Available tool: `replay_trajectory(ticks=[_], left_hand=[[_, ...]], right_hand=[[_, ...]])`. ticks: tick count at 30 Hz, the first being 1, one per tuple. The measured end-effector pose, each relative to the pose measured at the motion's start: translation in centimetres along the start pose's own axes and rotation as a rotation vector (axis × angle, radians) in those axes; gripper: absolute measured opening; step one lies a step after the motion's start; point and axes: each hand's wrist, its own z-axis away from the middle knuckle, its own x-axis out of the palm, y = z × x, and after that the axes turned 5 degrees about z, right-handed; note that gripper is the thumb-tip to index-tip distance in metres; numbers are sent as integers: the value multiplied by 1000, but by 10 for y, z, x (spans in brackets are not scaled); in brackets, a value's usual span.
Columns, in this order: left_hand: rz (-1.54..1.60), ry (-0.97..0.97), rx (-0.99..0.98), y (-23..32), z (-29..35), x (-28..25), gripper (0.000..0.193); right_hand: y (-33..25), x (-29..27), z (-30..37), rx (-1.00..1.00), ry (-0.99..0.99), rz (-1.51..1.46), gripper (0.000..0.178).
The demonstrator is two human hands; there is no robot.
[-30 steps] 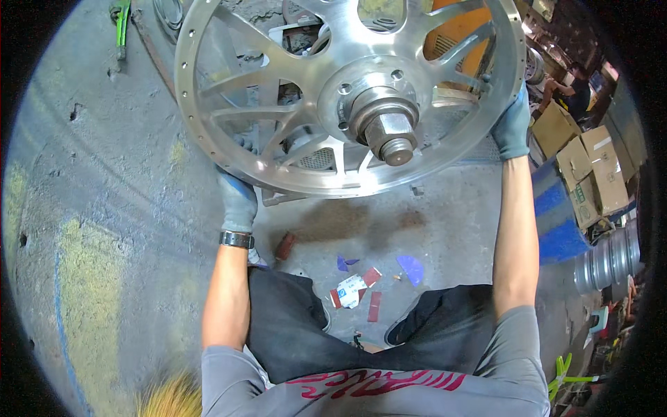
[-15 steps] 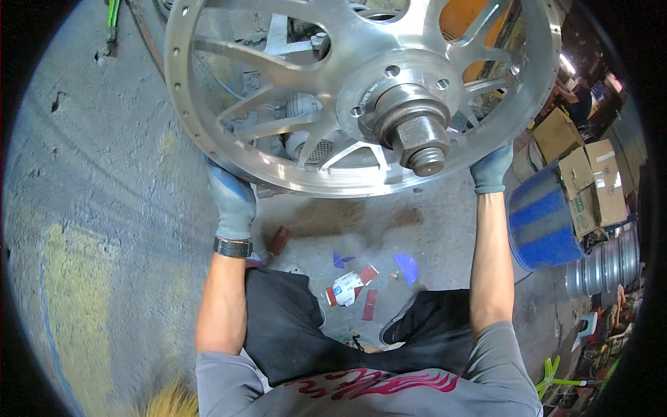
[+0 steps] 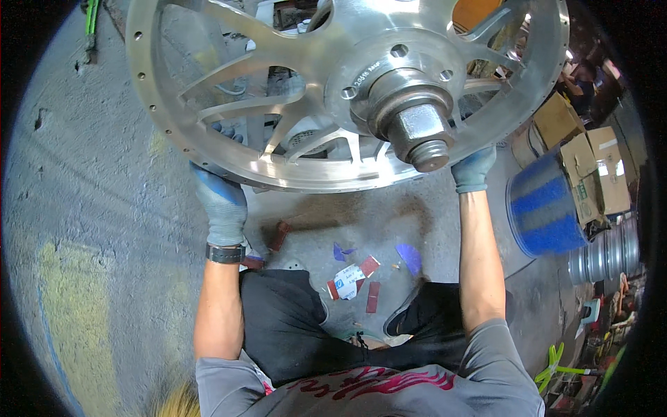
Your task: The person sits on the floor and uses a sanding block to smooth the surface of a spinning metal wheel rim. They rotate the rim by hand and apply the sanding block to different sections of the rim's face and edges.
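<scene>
A large silver wheel rim (image 3: 306, 178) with spokes is held up before me, tilted so its hub faces me. A thick hex nut (image 3: 419, 126) on a threaded shaft with stacked collars stands out from the hub. My left hand (image 3: 221, 201), in a grey-blue glove, is closed round the rim's lower left edge; some of its fingers show through the spokes. At the lower right edge, my gloved right hand (image 3: 476, 171) grips the rim from beneath, its fingers mostly hidden behind the metal.
Red-brown strips (image 3: 373, 297), a crumpled white label (image 3: 346, 283) and purple scraps (image 3: 408, 258) lie on the floor between my feet. On the right stand a blue drum (image 3: 545, 208), cardboard boxes (image 3: 608, 170) and stacked metal rims (image 3: 604, 254). Another person (image 3: 582, 83) is farther back.
The wheel rim has shifted left and looks larger, its left side swinging outward. Both my hands have moved slightly left and up with it, keeping their hold.
</scene>
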Motion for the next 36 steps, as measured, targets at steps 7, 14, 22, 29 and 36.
replay_trajectory(ticks=[7, 14, 22, 29, 36], left_hand=[[-235, -149, 190, -25, -18, -53, 52], [-808, -187, 408, -14, -22, -71, 52], [-288, -31, -103, 2, -13, -62, 54], [-731, -116, 117, -6, -10, -84, 53], [-1082, -648, 28, -82, 117, 16, 55]], right_hand=[[2, 30, 16, 41, 213, 162, 41], [99, -103, 125, 638, 334, 301, 25], [177, -155, 367, 742, 486, 1277, 25], [200, -122, 427, 869, -110, 1942, 31], [221, -106, 412, 1006, -258, 1794, 39]])
